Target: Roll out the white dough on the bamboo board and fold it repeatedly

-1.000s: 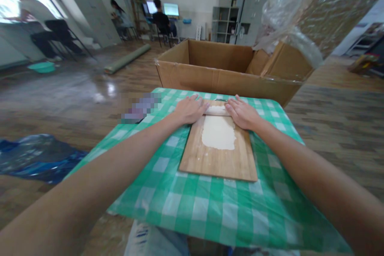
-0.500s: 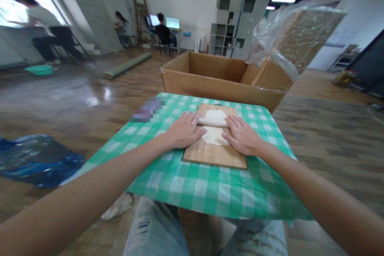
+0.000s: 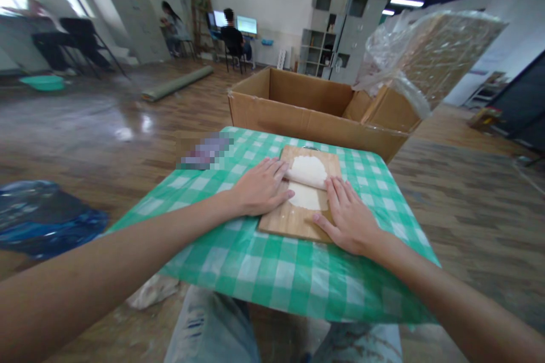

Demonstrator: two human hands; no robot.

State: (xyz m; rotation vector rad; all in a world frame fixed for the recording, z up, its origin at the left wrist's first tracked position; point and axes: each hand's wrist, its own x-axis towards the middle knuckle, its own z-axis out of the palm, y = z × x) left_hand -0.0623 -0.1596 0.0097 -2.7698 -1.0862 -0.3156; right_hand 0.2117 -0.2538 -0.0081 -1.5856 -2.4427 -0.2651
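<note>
Pale rolling pin (image 3: pixel 306 178) slanted across thin white dough (image 3: pixel 307 198) on wooden board (image 3: pixel 293 226).

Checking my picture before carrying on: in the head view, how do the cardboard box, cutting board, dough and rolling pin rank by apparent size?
Largest to smallest:
1. Cardboard box, though farthest away
2. Cutting board, partly covered
3. Dough, visible above and below the pin
4. Rolling pin, its ends covered
</note>
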